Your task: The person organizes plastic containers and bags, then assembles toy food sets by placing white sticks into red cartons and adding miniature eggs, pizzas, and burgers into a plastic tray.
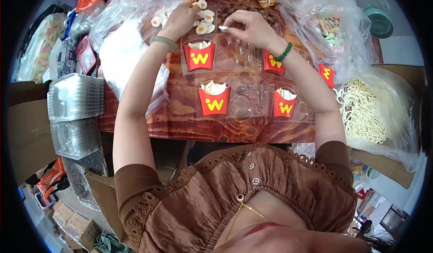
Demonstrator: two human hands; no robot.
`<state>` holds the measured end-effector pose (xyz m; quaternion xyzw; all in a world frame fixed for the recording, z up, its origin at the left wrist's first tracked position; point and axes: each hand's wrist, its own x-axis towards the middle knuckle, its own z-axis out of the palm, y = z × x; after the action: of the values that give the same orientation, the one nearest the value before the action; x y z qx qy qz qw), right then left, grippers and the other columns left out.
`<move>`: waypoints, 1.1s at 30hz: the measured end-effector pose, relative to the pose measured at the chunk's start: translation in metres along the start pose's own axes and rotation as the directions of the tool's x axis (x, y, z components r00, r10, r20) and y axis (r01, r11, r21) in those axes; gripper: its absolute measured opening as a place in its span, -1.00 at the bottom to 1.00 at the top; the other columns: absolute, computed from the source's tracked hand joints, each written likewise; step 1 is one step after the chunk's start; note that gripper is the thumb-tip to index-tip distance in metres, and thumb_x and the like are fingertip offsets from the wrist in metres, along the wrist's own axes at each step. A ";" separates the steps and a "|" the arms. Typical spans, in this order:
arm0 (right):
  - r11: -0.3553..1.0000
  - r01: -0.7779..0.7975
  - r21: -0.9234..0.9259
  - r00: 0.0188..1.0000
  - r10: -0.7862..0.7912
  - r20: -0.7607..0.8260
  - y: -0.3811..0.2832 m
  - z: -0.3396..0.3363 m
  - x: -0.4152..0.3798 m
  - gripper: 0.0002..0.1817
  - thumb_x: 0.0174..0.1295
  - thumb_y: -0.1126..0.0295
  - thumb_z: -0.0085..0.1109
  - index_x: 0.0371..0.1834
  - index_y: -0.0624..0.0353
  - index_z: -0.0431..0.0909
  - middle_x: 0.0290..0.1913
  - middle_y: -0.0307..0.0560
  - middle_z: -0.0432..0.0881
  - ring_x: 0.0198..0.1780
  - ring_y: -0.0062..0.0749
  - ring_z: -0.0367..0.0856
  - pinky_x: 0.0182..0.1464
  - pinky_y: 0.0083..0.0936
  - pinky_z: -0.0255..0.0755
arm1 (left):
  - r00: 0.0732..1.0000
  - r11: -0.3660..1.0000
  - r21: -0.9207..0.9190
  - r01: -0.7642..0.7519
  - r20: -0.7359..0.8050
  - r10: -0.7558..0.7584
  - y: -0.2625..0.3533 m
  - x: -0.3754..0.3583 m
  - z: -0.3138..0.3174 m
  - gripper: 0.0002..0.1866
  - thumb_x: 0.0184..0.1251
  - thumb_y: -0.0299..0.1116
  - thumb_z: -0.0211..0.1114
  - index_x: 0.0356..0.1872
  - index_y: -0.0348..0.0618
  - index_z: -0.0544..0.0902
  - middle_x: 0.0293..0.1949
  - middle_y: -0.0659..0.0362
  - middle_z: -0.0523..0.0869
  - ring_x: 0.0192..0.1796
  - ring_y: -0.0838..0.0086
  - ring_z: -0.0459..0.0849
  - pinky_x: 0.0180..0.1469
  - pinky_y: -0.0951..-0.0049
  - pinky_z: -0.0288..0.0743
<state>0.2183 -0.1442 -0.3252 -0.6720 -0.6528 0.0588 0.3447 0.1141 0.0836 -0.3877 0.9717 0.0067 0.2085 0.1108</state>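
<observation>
My left hand (180, 20) reaches to the far side of the table, its fingers bent down among toy fried eggs (202, 28). Whatever lies under those fingertips is hidden. To its right, my right hand (253, 26) pinches a small white piece, perhaps a toy egg seen edge-on, between thumb and fingers. Below the hands are clear plastic blister trays (241, 104). Red fries cartons with a yellow logo, filled with pale toy fries, sit in them: a far left carton (199, 56), a near left carton (214, 100), a near right carton (285, 104) and one partly covered by my right forearm (273, 64).
Stacked clear trays (74, 97) stand at the left table edge beside white plastic sheets (124, 59). Dark brown pieces (270, 14) lie beyond my right hand. A bag of pale noodle-like strands (365, 113) sits at right, below a bag of pastel pieces (329, 29).
</observation>
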 end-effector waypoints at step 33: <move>0.633 -0.280 0.722 0.932 0.359 0.047 -0.095 -0.015 -0.036 -0.79 0.26 0.37 0.18 -0.10 0.23 0.60 -0.22 -0.33 0.63 -0.20 -0.75 0.53 -0.14 -0.74 0.42 | 0.900 -0.784 -0.620 -0.016 0.333 -0.282 0.165 -0.085 -0.053 -0.77 0.32 -0.33 0.21 -0.11 -0.25 0.53 -0.29 0.16 0.64 -0.38 0.56 0.61 -0.29 0.67 0.61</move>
<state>0.1419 -0.1915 -0.2759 -0.5902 -0.4295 0.3348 0.5959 0.0095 -0.0716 -0.3393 0.1891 0.0217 0.1280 0.9733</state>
